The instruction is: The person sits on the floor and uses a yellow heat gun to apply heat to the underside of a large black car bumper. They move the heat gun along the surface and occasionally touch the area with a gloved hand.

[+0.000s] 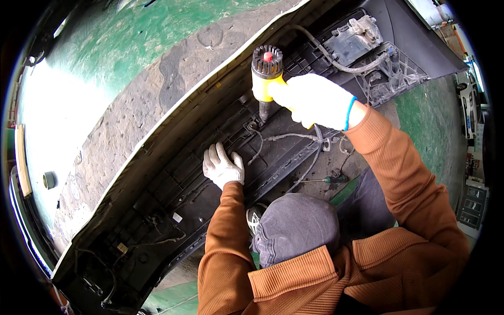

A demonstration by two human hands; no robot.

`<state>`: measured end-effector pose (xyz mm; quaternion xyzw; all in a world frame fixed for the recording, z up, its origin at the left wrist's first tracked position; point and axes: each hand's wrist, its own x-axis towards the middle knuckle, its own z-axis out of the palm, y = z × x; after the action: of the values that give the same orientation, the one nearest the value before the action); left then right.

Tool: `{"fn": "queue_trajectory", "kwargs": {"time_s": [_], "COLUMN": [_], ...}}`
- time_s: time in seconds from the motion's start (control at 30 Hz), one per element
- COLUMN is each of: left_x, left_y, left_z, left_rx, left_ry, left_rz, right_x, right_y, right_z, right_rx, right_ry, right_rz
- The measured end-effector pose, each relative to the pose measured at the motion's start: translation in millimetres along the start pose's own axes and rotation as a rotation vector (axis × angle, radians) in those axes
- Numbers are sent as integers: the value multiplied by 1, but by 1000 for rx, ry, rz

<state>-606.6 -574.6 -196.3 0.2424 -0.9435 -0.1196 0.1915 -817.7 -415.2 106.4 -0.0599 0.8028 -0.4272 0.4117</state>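
My right hand (320,100), in a white glove with a blue cuff edge, grips a yellow heat gun (265,86). Its vented black back with a red centre faces up, and its dark nozzle points down at the inner side of a car bumper (181,157). A thin wiring harness (283,137) runs along the bumper beside the nozzle. My left hand (223,164), also in a white glove, lies on the bumper's black ribbed inside, left of and below the nozzle, with its fingers apart and nothing in them.
A screwdriver (336,177) with a dark green handle lies near my knee. Plastic housings and a hose (357,67) sit at the bumper's far right. A tape roll (49,180) rests on the floor at left, and grey matting (136,105) lies beyond the bumper.
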Motion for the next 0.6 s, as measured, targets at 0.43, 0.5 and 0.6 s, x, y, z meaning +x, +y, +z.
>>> {"fn": "queue_trajectory", "kwargs": {"time_s": [0.43,0.5,0.6], "left_x": [0,-1,-1], "left_y": [1,1,1], "left_z": [-1,0,0], "left_rx": [16,16,18], "left_ry": [-36,-30,-29], "left_rz": [-13,-15,-16], "right_x": [-3,-3,-3], "right_y": [4,6,13], "right_z": [-8,-9,-11], "right_rx": [-75,-63,-78], "right_ry": [-3,-4,-4], "right_rz": [35,23,-30]}}
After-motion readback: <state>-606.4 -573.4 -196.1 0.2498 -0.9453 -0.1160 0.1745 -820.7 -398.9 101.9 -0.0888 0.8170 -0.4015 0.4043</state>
